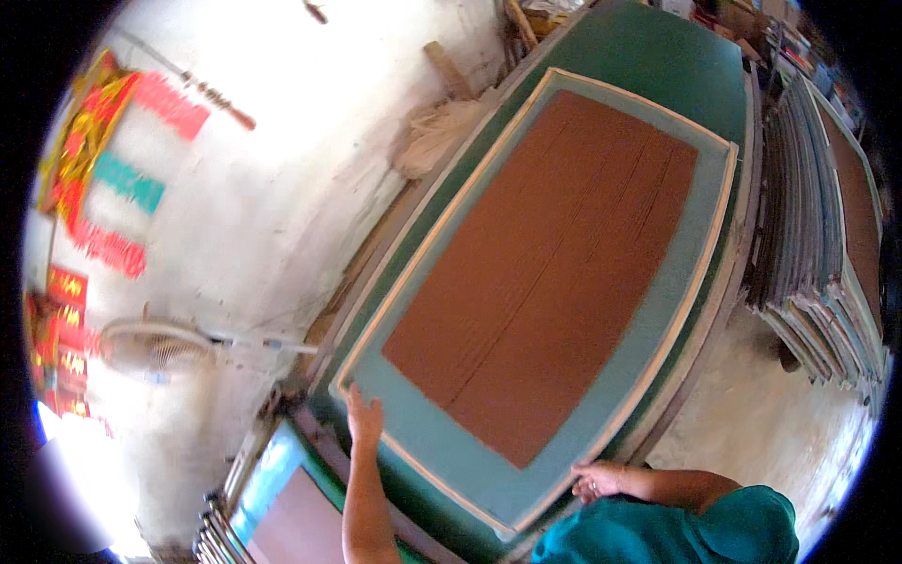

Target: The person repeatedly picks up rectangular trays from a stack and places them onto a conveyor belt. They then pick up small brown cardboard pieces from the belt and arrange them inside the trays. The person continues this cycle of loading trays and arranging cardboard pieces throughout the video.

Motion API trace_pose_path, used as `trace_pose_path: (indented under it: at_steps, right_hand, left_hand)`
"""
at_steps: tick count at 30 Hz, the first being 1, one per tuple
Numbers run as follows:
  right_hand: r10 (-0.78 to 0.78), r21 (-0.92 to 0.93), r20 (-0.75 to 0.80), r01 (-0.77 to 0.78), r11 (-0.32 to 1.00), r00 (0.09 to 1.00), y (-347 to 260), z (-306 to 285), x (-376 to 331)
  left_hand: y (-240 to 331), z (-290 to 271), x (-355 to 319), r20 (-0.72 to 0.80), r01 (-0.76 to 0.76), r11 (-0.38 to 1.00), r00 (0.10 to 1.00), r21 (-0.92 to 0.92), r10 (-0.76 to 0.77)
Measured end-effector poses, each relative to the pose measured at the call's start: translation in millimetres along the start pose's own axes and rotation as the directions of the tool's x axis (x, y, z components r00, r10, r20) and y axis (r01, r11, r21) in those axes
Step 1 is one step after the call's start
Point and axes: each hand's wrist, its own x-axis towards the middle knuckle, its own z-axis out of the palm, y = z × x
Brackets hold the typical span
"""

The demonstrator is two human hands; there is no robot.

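A large mesh screen [439, 461] with a pale wooden frame lies before me; its teal mesh surrounds a big brown panel [554, 273] marked by thin dark lines. My left hand [364, 420] is at the near left corner, fingers along the outer side and thumb over the bar, holding the frame. On the right side, close to the near corner, my right hand [598, 479] grips the frame's edge with bent fingers. Part of its grip is hidden under the bar.
Beneath the screen stretches a long green table [658, 47]. Many similar framed screens [799, 216] stand stacked on the right. A white fan [158, 348] stands left by the pale wall. Another framed panel [296, 517] lies at lower left.
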Motion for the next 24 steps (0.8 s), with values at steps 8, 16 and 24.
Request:
trace_pose_path:
  at_steps: [8, 16, 24]
  right_hand:
    - [-0.059, 0.011, 0.007, 0.059, 0.998, 0.998, -19, 8, -20]
    - [-0.455, -0.458, -0.585, 0.189, 0.868, 0.671, -73, -52, -90]
    - [-0.448, -0.137, -0.881, 0.824, 0.551, 0.153, -127, -172, -239]
  left_hand:
    - [-12, 69, 207, 0.155, 0.066, 0.98, 0.983, 0.19, -0.097]
    - [74, 78, 205, 0.22, 0.189, 0.978, 0.954, 0.091, -0.204]
    - [225, 56, 81, 0.53, 0.195, 0.909, 0.848, -0.369, 0.033]
